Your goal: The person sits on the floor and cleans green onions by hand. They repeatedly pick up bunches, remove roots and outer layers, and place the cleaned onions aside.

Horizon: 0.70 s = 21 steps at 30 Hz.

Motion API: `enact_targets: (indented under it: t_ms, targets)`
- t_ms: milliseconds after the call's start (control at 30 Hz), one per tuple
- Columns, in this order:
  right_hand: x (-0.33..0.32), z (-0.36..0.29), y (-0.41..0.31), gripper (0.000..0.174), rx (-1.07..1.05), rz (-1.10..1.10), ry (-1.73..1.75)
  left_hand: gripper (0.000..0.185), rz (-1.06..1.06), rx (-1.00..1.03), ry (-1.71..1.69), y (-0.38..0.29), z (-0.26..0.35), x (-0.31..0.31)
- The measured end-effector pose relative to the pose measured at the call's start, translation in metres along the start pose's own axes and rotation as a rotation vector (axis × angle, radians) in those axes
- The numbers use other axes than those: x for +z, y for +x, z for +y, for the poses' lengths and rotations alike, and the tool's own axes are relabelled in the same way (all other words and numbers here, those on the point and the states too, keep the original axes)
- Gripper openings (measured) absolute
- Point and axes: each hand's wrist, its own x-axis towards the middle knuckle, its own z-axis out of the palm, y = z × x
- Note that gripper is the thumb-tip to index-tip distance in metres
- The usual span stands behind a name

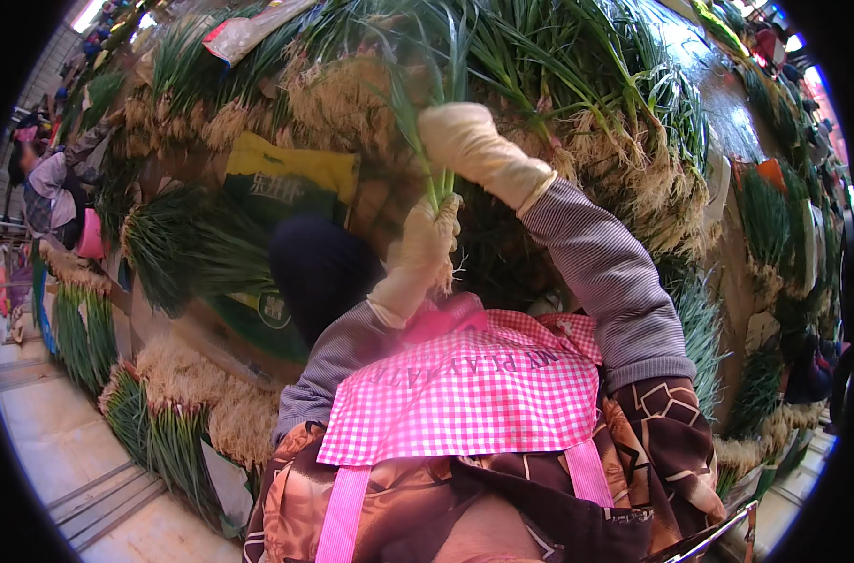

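My left hand (423,243), in a pale rubber glove, is closed round the lower stems of a few green onions (437,184) in front of my chest. Pale roots stick out below that fist. Just above and to the right, my right hand (459,134), gloved the same way, is at the green leaves, its fingers curled; the fingertips are turned away, so its hold on them cannot be told. Beyond both hands lies a heap of green onions (554,63) with their roots (624,158) towards me. A checked pink apron (469,394) covers my front.
A bundle of green onions (181,239) lies at left by a green and yellow sack (293,176). More rooty bundles (188,394) stand at lower left. Further rows (765,211) are at right. A person (50,190) is at far left near a pink container (90,233).
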Motion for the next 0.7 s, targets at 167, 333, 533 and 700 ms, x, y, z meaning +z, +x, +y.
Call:
enact_targets:
  t_ms: [167, 333, 533, 700]
  targets:
    - [-0.043, 0.062, -0.061, 0.018, 0.207, 0.653, 1.354, 0.022, -0.001, -0.058, -0.075, 0.001, 0.006, -0.006]
    - [0.019, 0.066, -0.144, 0.031, 0.033, -0.018, 0.938, 0.022, -0.02, -0.188, -0.338, 0.002, 0.026, -0.003]
    - [0.038, 0.099, -0.118, 0.037, 0.47, 0.409, 0.111, 0.04, -0.215, 0.221, -0.509, 0.018, 0.072, -0.011]
    - [0.025, 0.12, -0.077, 0.037, 0.599, -0.006, 0.216, 0.028, -0.238, -0.196, -0.641, 0.058, 0.067, -0.008]
